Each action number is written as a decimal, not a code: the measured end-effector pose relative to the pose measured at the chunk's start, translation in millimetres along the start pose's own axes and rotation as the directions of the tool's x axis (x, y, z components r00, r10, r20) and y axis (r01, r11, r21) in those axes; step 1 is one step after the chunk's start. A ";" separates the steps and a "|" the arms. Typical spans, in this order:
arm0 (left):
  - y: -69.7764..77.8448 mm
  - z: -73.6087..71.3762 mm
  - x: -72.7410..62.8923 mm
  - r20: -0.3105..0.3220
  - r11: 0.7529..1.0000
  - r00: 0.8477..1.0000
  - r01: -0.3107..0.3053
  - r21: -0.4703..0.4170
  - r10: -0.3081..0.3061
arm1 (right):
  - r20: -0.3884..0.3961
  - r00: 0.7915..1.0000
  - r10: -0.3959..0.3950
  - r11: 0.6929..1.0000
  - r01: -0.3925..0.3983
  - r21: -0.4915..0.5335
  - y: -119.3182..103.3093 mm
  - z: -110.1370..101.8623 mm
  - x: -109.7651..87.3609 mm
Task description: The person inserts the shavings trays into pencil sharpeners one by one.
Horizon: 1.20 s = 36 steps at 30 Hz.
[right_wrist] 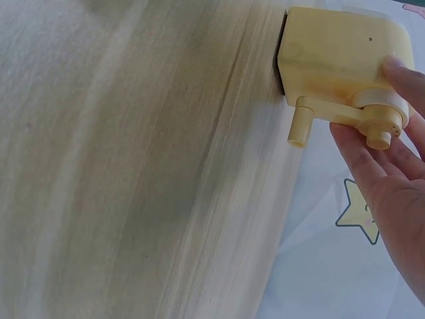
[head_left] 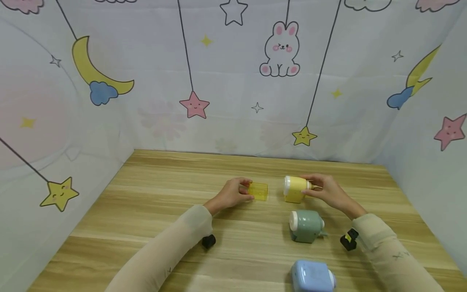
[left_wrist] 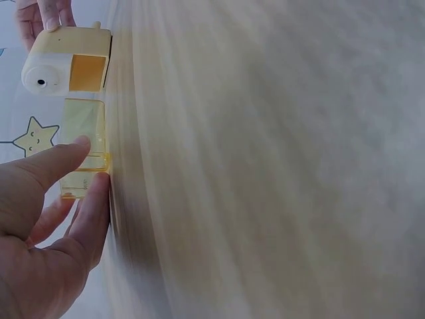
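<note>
A yellow crank pencil sharpener with a white front stands toward the back of the table. My right hand holds it from the crank side, thumb and fingers around its rear body. Its crank handle shows in the right wrist view. An orange-looking square marks its lower front in the left wrist view. Just left of the sharpener, my left hand pinches a clear yellow shavings drawer between thumb and fingers, low over the tabletop. A small gap separates drawer and sharpener.
A green pencil sharpener and a blue one stand nearer the front, right of the middle. The wooden table ends at a white printed cloth behind and at both sides. Black wrist cameras sit at the sleeves.
</note>
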State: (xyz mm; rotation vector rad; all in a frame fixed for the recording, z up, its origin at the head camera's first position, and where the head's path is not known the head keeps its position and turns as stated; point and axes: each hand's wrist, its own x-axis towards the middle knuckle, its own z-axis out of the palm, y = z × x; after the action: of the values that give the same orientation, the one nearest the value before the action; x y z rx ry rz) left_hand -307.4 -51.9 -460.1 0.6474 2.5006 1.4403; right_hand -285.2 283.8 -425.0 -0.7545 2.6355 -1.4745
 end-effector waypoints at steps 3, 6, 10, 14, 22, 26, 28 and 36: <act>-0.4 0.4 1.0 0.002 1.000 1.000 0.002 -0.005 -0.002 | -0.005 1.000 -0.010 1.000 0.009 -0.013 0.4 0.1 0.4; -0.2 0.9 1.3 0.003 1.000 1.000 0.000 -0.009 0.000 | -0.007 1.000 -0.012 1.000 0.012 -0.014 -0.1 0.0 0.5; -0.2 1.3 1.8 0.003 1.000 1.000 -0.001 -0.012 0.001 | -0.006 1.000 -0.006 1.000 0.005 -0.024 -1.4 -0.4 0.6; -0.6 2.0 2.6 0.002 1.000 1.000 -0.005 -0.015 0.005 | -0.005 1.000 0.001 0.999 -0.001 -0.033 -1.6 -1.2 0.9; -0.4 3.7 3.3 0.007 1.000 1.000 -0.003 -0.023 0.004 | -0.005 1.000 0.015 1.000 -0.015 -0.014 -2.3 -1.8 0.0; 0.7 3.6 3.2 0.005 0.999 1.000 -0.005 -0.032 0.005 | -0.006 1.000 0.024 1.000 -0.024 -0.016 -1.8 -1.8 -0.3; 1.0 3.7 3.3 0.005 0.999 1.000 -0.006 -0.035 0.006 | -0.007 1.000 0.027 1.000 -0.027 -0.015 -1.4 -1.9 -0.3; 0.2 5.2 5.2 0.019 1.000 1.000 -0.008 -0.019 0.008 | -0.001 0.999 0.032 0.999 -0.032 0.018 0.7 -2.1 0.5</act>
State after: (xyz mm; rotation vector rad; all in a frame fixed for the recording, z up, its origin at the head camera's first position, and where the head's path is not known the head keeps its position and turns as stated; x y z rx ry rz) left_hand -310.0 -45.4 -462.4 0.6654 2.4694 1.4515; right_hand -286.4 285.5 -424.3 -0.7070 2.6185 -1.4895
